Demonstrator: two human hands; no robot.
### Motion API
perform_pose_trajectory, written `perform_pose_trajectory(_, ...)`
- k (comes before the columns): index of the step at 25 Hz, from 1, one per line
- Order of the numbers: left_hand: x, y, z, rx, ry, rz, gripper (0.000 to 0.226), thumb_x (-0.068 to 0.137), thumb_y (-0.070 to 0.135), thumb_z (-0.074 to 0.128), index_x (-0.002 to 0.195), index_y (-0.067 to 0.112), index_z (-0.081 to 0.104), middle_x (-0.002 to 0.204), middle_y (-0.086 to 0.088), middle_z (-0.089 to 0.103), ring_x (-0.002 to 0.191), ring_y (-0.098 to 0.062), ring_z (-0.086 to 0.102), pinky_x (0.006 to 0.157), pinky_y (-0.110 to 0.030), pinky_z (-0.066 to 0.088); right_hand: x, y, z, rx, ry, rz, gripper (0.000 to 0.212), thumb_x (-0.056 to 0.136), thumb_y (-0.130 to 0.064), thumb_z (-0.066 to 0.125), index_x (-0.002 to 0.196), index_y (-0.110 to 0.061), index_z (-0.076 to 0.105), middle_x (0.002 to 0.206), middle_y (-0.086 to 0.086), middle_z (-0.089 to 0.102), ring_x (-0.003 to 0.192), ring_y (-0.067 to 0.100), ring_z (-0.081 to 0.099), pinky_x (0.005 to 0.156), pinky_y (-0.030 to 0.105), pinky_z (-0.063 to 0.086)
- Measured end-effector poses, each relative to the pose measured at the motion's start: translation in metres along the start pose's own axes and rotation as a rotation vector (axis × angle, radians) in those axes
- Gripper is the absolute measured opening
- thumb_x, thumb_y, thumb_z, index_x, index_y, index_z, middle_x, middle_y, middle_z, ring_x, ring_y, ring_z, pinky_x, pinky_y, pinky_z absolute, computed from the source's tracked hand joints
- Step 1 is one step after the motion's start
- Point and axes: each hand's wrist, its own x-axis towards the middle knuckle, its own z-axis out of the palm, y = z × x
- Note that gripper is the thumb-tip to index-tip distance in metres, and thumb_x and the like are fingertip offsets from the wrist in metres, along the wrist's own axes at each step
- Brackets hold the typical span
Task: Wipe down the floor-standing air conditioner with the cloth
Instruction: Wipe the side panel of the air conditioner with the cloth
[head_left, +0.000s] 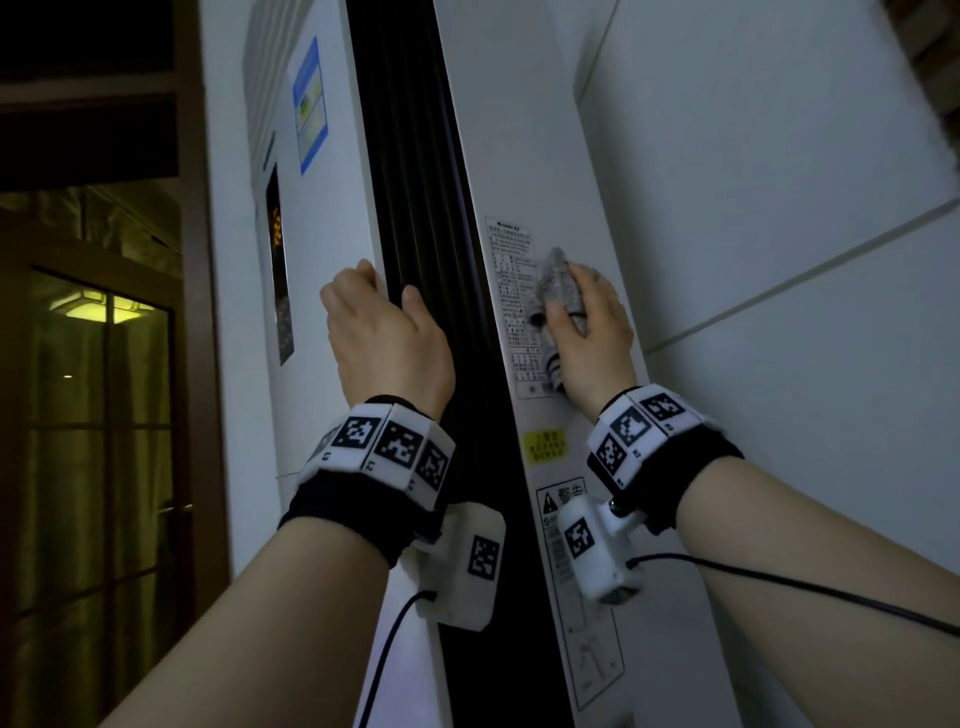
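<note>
Air conditioner (519, 156): tall floor-standing unit with a white casing, filling the middle of the view and running out of frame above and below. A black ribbed vent strip (415, 182) runs its full visible height between the front panel and the side panel. The front panel carries a blue-bordered label (310, 106) high up and a narrow dark display window (278, 265) with small orange lights below it. The side panel carries a printed rating label (511, 270), a small yellow sticker (545, 446) beneath it and a warning label (563, 499) lower still; the print is too small to read. Cloth (556, 283): grey, bunched, pressed flat against the side panel at the right edge of the rating label. Right hand (592, 338): lies over the cloth and holds it to the panel, thumb across its lower fold. Left hand (384, 343): fingers curled round the front panel's edge, thumb resting on the vent strip. Both wrists wear black bands with white coded marker tiles (384, 449), and a white module with a black cable (779, 582) hangs from each. Right of the unit, a pale tiled wall (779, 208). Left of the unit, a dark wooden glazed door (98, 415), with a lit lamp (98, 306) showing in its glass.
</note>
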Motion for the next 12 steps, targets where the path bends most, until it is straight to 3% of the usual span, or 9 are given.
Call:
perform_pose_trajectory(4, -0.002, 0.001, 0.0, 0.019, -0.018, 0.013, 0.046, 0.098, 0.017, 0.045, 0.141, 0.006, 0.031, 0.137, -0.012, 0.036, 0.123, -0.023, 0.039, 0.099, -0.021, 0.025, -0.003, 0.006, -0.001, 0.027, -0.08, -0.061, 0.047, 0.096, -0.026, 0.048, 0.142, -0.022, 0.036, 0.153, 0.004, 0.024, 0.142, 0.024, 0.018, 0.118, 0.042, 0.016)
perform_pose_trajectory(8, -0.002, 0.002, -0.001, 0.045, -0.038, -0.005, 0.05, 0.099, 0.017, 0.043, 0.146, 0.01, 0.026, 0.14, -0.011, 0.033, 0.124, -0.026, 0.039, 0.1, -0.027, 0.027, 0.003, 0.009, -0.003, 0.024, 0.024, 0.077, 0.047, 0.096, -0.026, 0.047, 0.142, -0.021, 0.037, 0.151, 0.006, 0.028, 0.139, 0.025, 0.024, 0.115, 0.045, 0.021)
perform_pose_trajectory(12, -0.003, 0.002, -0.001, 0.056, -0.036, 0.009, 0.05, 0.099, 0.017, 0.042, 0.146, 0.01, 0.026, 0.141, -0.011, 0.033, 0.124, -0.026, 0.039, 0.1, -0.027, 0.028, -0.001, 0.014, -0.003, 0.038, -0.078, -0.06, 0.047, 0.096, -0.027, 0.048, 0.141, -0.023, 0.037, 0.151, 0.004, 0.027, 0.14, 0.026, 0.022, 0.115, 0.047, 0.023)
